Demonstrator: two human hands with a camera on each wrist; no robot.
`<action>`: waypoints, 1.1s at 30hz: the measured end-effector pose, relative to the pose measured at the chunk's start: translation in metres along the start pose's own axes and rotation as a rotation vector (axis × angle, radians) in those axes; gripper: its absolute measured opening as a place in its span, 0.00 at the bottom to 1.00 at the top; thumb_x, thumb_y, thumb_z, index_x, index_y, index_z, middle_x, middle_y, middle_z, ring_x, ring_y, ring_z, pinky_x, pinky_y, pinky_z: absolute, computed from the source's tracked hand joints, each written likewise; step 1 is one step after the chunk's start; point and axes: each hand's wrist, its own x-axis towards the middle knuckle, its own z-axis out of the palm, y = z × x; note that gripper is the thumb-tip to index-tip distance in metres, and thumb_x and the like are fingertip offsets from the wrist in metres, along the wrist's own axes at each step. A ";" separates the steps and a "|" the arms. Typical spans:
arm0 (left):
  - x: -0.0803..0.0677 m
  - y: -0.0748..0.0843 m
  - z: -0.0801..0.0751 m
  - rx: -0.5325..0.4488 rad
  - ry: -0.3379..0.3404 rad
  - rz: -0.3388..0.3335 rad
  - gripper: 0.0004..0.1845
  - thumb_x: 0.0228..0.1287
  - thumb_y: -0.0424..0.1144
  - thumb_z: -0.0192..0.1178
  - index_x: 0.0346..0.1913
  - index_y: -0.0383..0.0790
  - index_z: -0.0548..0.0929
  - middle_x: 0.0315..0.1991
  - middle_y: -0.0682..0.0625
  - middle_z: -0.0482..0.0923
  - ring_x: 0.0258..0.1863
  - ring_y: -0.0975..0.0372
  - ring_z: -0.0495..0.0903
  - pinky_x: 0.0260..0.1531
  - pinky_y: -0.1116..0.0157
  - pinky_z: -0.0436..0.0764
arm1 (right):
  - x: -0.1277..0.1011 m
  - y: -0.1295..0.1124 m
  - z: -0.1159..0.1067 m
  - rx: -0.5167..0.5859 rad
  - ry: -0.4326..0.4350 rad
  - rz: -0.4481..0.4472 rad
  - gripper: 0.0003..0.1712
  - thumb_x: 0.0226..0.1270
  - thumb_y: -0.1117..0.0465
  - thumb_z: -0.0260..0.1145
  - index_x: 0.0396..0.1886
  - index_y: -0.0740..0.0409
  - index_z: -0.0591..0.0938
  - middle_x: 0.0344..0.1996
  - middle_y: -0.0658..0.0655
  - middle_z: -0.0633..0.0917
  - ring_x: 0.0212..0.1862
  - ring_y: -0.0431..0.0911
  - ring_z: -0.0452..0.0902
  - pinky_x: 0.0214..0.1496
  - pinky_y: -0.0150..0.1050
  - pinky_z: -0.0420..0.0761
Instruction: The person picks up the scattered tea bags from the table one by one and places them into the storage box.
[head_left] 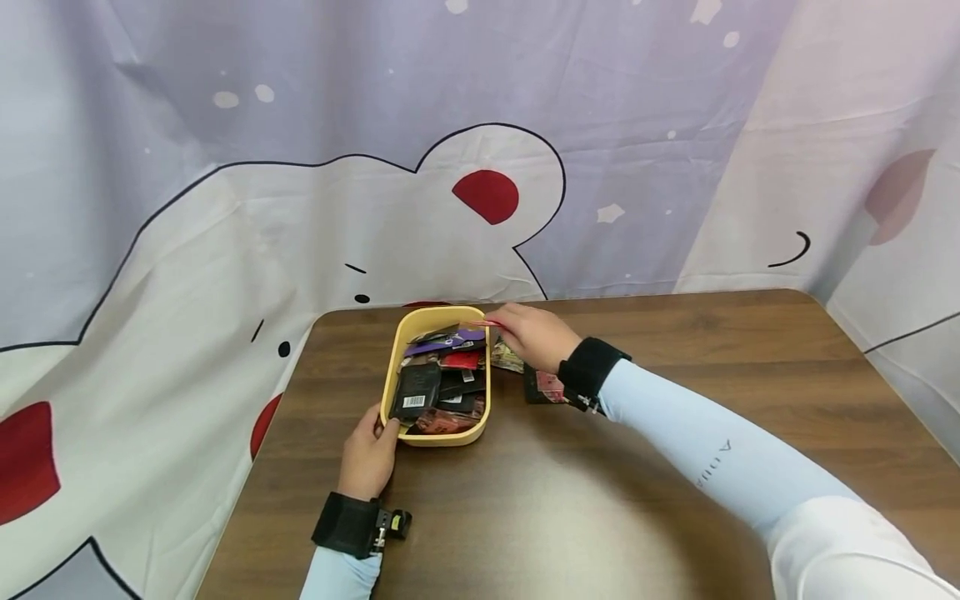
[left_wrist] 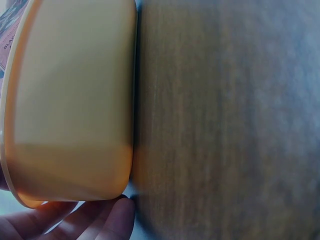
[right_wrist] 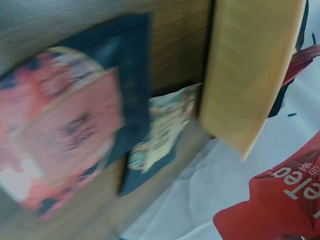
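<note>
Left hand [head_left: 369, 454] grips yellow tray [head_left: 396, 350] at its 7 o'clock corner; right hand [head_left: 534, 335] pinches red packet [right_wrist: 280, 200] over tray's 1 o'clock rim.

The right wrist view is blurred: the dark packet with a pink picture [right_wrist: 65, 125] below the right hand has unreadable print, and the red packet [right_wrist: 280, 200] is cut off by the edge. In the left wrist view only fingertips [left_wrist: 107, 220] show beside the yellow tray [left_wrist: 75, 100].
</note>
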 end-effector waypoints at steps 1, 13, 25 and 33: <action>0.000 0.000 0.001 0.003 0.002 0.005 0.26 0.76 0.45 0.48 0.73 0.42 0.69 0.60 0.43 0.81 0.52 0.54 0.76 0.55 0.54 0.77 | 0.004 -0.003 0.001 -0.009 -0.008 0.003 0.17 0.76 0.60 0.59 0.61 0.55 0.82 0.51 0.55 0.85 0.55 0.48 0.83 0.61 0.47 0.81; 0.001 0.000 0.005 -0.005 0.005 0.005 0.28 0.76 0.45 0.48 0.74 0.39 0.68 0.63 0.40 0.80 0.54 0.54 0.77 0.58 0.51 0.77 | 0.049 -0.033 0.021 -0.051 -0.063 -0.032 0.19 0.78 0.56 0.58 0.64 0.52 0.80 0.53 0.53 0.85 0.56 0.46 0.82 0.63 0.43 0.80; -0.001 0.003 0.007 -0.016 0.003 0.009 0.27 0.76 0.45 0.48 0.74 0.40 0.69 0.63 0.41 0.80 0.55 0.55 0.78 0.59 0.51 0.78 | 0.072 -0.040 0.034 -0.111 -0.113 -0.014 0.22 0.78 0.56 0.58 0.67 0.52 0.77 0.57 0.53 0.83 0.57 0.46 0.81 0.64 0.42 0.79; -0.002 0.005 0.009 -0.008 0.006 0.019 0.27 0.76 0.44 0.49 0.73 0.39 0.69 0.61 0.42 0.81 0.51 0.55 0.78 0.56 0.53 0.78 | 0.067 -0.033 0.035 -0.091 -0.111 -0.012 0.33 0.74 0.48 0.63 0.75 0.50 0.69 0.68 0.56 0.77 0.68 0.50 0.74 0.74 0.47 0.70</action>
